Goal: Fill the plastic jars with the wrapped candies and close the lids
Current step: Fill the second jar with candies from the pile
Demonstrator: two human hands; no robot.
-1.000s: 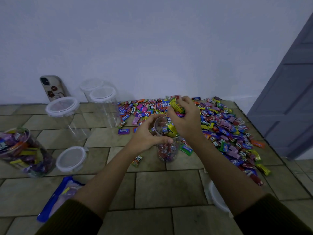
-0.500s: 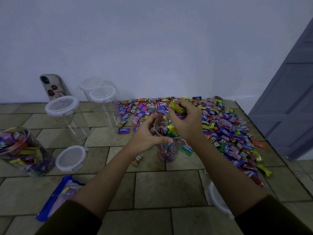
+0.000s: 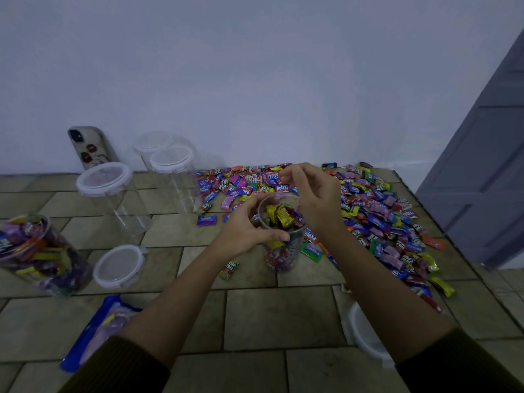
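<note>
The jar (image 3: 280,256) stands about in the middle of the tiled floor (image 3: 283,316). It is just beside the big pile of wrapped candies (image 3: 377,222), which lies along the floor's far edge by the wall and runs down its right edge.

The left hand (image 3: 249,231) holds the jar near its top, with fingers and thumb wrapped round it. The right hand (image 3: 314,199) hangs just over the open mouth. Its fingers are loosely bent, and I see no candy in them.

The candies inside reach almost up to the rim. I think this is the filling step, and it is nearly done for this jar.

Next, the right hand can grab a few more from the pile. Or it can pick up the white lid (image 3: 361,331) near the floor's near right edge and press it on. The lid must sit flat, so no candy may poke up over the rim.
</note>
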